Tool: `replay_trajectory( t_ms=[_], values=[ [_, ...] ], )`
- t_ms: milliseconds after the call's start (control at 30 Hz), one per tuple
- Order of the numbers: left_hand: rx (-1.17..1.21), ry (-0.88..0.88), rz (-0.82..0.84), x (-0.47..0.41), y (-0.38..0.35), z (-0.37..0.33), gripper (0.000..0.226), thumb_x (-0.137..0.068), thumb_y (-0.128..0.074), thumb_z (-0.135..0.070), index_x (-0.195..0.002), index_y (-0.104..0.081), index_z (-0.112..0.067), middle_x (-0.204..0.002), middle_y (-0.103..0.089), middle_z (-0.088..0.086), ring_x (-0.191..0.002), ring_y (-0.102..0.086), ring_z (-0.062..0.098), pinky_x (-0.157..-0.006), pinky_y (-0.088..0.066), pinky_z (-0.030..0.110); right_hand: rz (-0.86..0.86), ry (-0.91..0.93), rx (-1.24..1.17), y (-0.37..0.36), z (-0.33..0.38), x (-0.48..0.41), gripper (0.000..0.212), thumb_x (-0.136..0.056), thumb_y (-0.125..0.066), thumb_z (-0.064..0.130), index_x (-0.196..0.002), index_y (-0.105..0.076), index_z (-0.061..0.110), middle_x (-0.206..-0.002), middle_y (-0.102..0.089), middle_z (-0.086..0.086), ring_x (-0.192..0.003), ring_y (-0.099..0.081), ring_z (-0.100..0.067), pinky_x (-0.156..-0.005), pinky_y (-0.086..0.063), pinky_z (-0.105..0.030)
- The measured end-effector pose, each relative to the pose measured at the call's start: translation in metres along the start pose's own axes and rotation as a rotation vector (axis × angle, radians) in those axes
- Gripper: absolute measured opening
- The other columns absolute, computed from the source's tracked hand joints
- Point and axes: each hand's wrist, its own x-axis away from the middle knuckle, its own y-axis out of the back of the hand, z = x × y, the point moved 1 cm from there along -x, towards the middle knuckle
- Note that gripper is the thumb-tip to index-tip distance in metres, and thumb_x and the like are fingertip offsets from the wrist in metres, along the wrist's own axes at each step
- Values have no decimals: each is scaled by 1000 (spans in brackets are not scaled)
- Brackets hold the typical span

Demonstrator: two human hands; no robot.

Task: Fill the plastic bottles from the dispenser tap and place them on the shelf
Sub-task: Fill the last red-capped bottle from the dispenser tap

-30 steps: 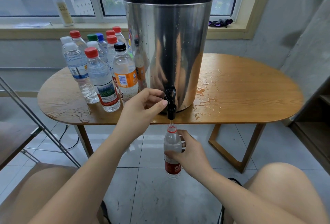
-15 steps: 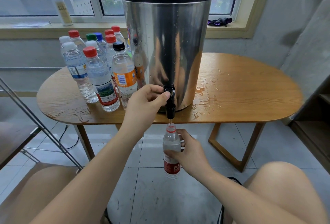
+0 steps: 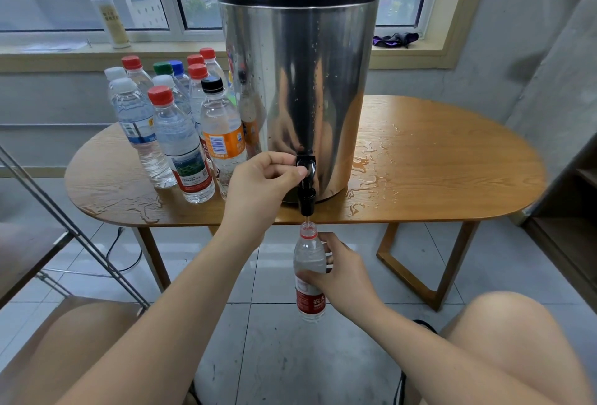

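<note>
A tall steel dispenser [image 3: 300, 88] with a black lid stands on the oval wooden table [image 3: 452, 172]. Its black tap [image 3: 306, 183] hangs over the front edge. My left hand [image 3: 261, 178] pinches the tap lever with thumb and curled fingers. Below the spout, my right hand [image 3: 339, 270] grips an uncapped clear bottle with a red label [image 3: 308, 256], held upright with its neck just under the spout. A thin stream of water runs into it. Several capped bottles [image 3: 181, 133] stand in a cluster on the table to the left of the dispenser.
Water is spilled on the tabletop around the dispenser. A metal frame rack [image 3: 64, 227] slants at the left. A dark wooden shelf unit [image 3: 568, 223] stands at the right. A pump bottle [image 3: 109, 20] sits on the windowsill. My knees are at both lower corners.
My left hand has slid up the tap, from beside the spout to the lever on top. The bottle and my right hand have stayed under the spout.
</note>
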Motion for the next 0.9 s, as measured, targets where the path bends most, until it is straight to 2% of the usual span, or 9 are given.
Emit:
replay_trajectory(
  t_ms=[133, 200, 333, 467, 567, 667, 800, 900],
  values=[
    [-113, -189, 31, 5, 1, 0, 21, -97, -81, -13, -114, -74, -25, -94, -82, -10, -97, -79, 5, -88, -64, 27, -6, 5, -3, 1, -1, 0, 61, -84, -90, 42, -132, -53, 51, -125, -66, 18, -116, -65, -12, -98, -62, -39],
    [-146, -228, 16, 8, 2, 2, 21, -97, -81, -15, -112, -74, -28, -96, -82, -15, -97, -78, 3, -87, -63, 23, -8, 11, 3, 1, 0, 0, 62, -83, -90, 42, -131, -52, 52, -125, -66, 19, -116, -64, -12, -97, -61, -37],
    [-122, -228, 18, 8, 8, 5, 21, -96, -83, -17, -115, -76, -24, -99, -83, -13, -99, -78, 4, -90, -63, 27, -9, 9, 10, 2, 1, 0, 63, -83, -91, 43, -131, -51, 52, -125, -65, 19, -117, -63, -12, -98, -61, -40],
    [-148, -229, 24, 7, 23, 14, 22, -96, -83, -23, -117, -76, -27, -102, -82, -13, -100, -78, 11, -90, -62, 31, -3, 15, -2, 2, 0, 1, 63, -82, -91, 43, -131, -53, 51, -124, -66, 20, -116, -64, -12, -99, -62, -43],
    [-238, -224, -8, 6, 35, 30, 21, -96, -83, -24, -115, -76, -28, -101, -80, -15, -99, -76, 9, -82, -62, 24, -13, 44, -7, 2, -2, 1, 60, -80, -92, 45, -128, -57, 50, -120, -69, 20, -113, -66, -10, -97, -63, -41],
    [-376, -205, -49, 2, 46, 50, 21, -96, -83, -23, -115, -76, -28, -99, -79, -18, -99, -73, 2, -85, -60, 22, -19, 55, -15, 1, -2, 2, 59, -80, -93, 42, -127, -59, 51, -116, -70, 20, -108, -67, -7, -95, -64, -39],
    [-570, -203, -34, -4, 55, 74, 29, -93, -85, -23, -120, -76, -25, -103, -76, -18, -99, -70, -2, -91, -60, 27, -7, 60, -5, 0, -1, 4, 60, -80, -94, 38, -125, -56, 54, -116, -70, 20, -107, -68, -5, -95, -63, -35],
    [-660, -234, -15, -3, 56, 88, 33, -92, -86, -25, -123, -76, -23, -109, -76, -14, -102, -70, 2, -93, -60, 31, 0, 68, 6, -1, -1, 5, 61, -81, -94, 38, -126, -56, 54, -118, -69, 21, -108, -67, -3, -95, -62, -32]
  ],
)
